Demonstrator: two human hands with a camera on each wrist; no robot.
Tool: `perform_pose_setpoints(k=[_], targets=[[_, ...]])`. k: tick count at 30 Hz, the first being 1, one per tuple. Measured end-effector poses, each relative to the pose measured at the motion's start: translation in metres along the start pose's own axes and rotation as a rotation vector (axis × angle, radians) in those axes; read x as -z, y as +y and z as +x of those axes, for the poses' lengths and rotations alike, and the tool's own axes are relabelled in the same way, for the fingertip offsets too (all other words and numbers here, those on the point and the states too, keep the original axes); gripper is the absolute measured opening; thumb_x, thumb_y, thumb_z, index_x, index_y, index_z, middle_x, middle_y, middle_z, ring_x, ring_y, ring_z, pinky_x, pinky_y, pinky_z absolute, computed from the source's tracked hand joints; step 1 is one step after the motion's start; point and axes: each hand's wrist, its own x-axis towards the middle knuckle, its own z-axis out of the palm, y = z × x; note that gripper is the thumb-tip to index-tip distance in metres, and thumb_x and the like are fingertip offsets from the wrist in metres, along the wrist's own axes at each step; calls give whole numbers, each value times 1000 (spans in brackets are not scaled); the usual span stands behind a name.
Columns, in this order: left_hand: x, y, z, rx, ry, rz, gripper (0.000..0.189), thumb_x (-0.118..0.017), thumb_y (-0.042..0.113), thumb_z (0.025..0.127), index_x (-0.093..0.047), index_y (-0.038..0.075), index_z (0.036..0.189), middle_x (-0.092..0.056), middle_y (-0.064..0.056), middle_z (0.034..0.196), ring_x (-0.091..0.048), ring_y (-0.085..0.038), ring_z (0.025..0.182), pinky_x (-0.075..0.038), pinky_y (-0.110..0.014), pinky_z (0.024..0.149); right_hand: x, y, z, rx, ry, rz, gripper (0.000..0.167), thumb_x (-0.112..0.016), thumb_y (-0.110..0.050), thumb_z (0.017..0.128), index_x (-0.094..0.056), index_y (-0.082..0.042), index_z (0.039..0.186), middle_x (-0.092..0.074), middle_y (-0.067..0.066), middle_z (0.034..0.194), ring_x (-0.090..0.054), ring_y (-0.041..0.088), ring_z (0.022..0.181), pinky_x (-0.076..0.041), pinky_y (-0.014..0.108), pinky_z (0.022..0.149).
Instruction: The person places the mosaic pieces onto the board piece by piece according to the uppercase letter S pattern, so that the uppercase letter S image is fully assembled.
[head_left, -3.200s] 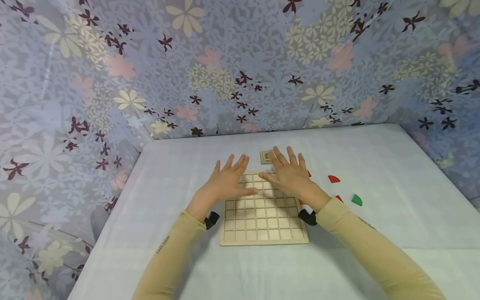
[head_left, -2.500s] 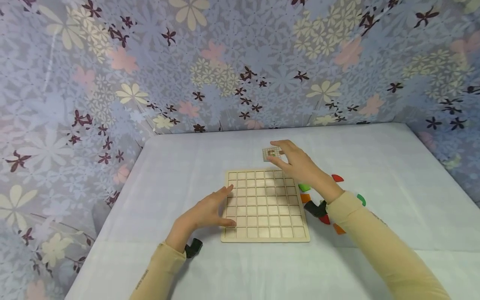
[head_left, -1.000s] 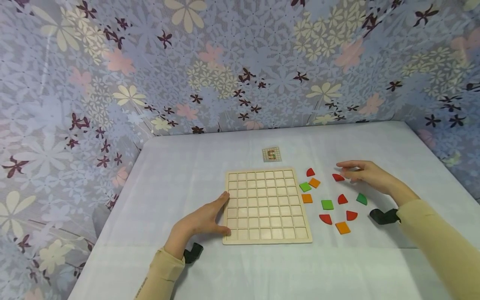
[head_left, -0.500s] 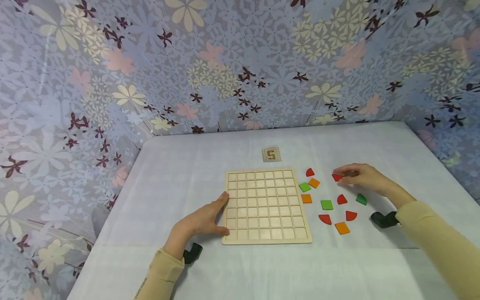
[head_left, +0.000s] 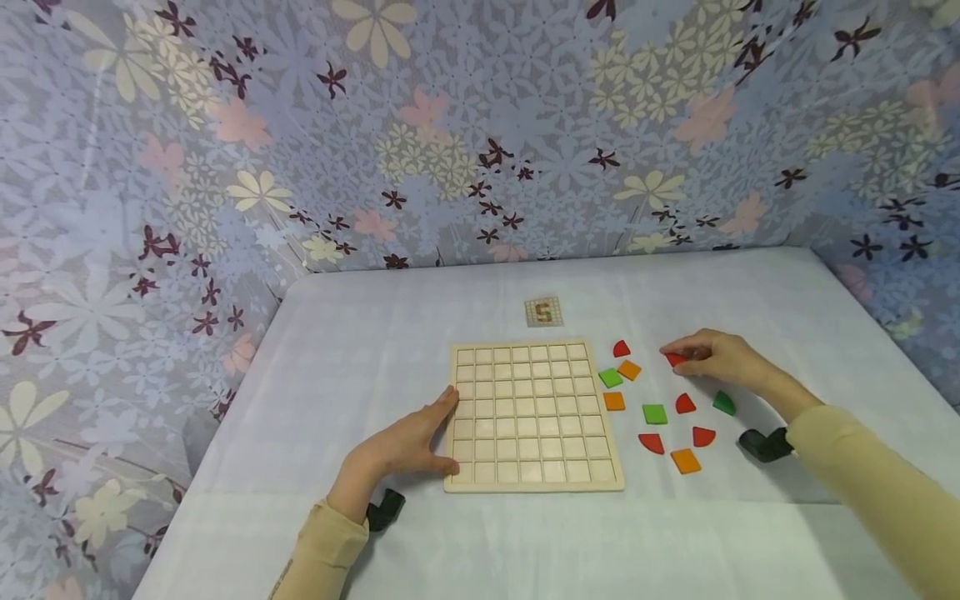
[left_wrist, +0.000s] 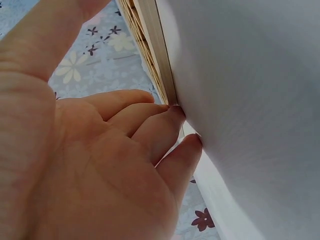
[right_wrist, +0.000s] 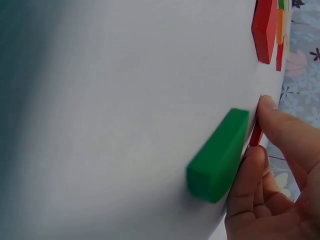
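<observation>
Red wedge in right hand, outside the square-celled wooden board.

red wedge partly hidden by right fingers | sleeves cut off | green wedge blurred, wrist view

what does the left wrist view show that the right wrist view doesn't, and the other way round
Only the left wrist view: the left hand, its fingers at the side of the board. Only the right wrist view: the right hand pinching a red piece, a green piece nearer the camera, and other pieces at top right. Both: the white table and the floral cloth.
</observation>
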Motion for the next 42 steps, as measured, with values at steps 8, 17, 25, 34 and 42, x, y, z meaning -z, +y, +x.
perform_pose_setpoints(k=[8, 17, 25, 34, 42], targets=[[1, 2, -2, -9, -4, -10, 102, -78, 33, 78, -13, 2, 151, -6, -10, 156, -17, -33, 139, -20, -45, 112, -4, -3, -1, 51, 46, -43, 34, -73, -17, 84, -68, -4, 115, -57, 5, 90, -46, 22, 77, -42, 27, 60], [1, 2, -2, 2, -7, -13, 104, -78, 34, 78, -12, 3, 151, -5, -9, 156, -17, -35, 139, -20, -46, 111, -4, -10, -2, 54, 83, -73, 33, -72, -21, 85, -68, -4, 113, -60, 8, 92, -51, 25, 79, -47, 28, 63], [0, 1, -1, 4, -9, 6, 104, -78, 34, 78, -13, 3, 151, -6, -9, 156, -18, -33, 139, -20, -44, 111, 7, -11, 0, 3, 117, 31, 42, -68, -25, 88, -61, -2, 123, -59, 17, 102, -61, 24, 79, -51, 28, 64], [0, 0, -1, 2, -9, 11, 104, -78, 36, 78, -12, 3, 151, -6, -9, 156, -19, -35, 138, -21, -45, 111, 32, -32, 0, 54, 183, 132, 50, -66, -33, 90, -58, -1, 127, -56, 19, 110, -63, 30, 84, -53, 32, 68], [0, -1, -1, 3, -13, 10, 105, -78, 37, 78, -11, 4, 152, -6, -9, 156, -19, -35, 138, -21, -46, 111, 37, -51, 2, 51, 246, 159, 56, -65, -46, 86, -60, -6, 126, -59, 14, 109, -62, 28, 82, -48, 32, 73]])
